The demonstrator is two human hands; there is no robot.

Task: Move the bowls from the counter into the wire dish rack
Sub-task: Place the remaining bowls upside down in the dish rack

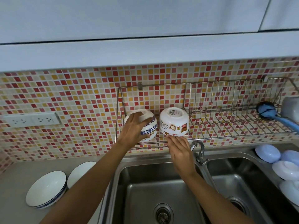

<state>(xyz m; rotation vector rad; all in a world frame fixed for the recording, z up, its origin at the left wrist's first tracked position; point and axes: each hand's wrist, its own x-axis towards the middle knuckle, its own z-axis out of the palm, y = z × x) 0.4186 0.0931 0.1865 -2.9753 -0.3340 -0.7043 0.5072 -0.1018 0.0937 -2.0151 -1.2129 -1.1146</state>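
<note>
Second counter bowl: partly hidden behind the left forearm.
Cup: cut off at right edge.
Bowl label: too small to read.

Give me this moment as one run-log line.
left hand: gripping upturned blue-flowered bowl in rack | right hand: fingertips at cartoon bowl rim | counter: two bowls left

wall tiles: mosaic of red, orange, yellow and cream squares. upturned bowl on left of wire dish rack (silver metal): white with blue floral band; bowl beside it: white with brown and red cartoon animal prints. table bowls: white inside, dark blue rim; brush: blue; sink: grey steel; lids at right: pale blue-white.
</note>
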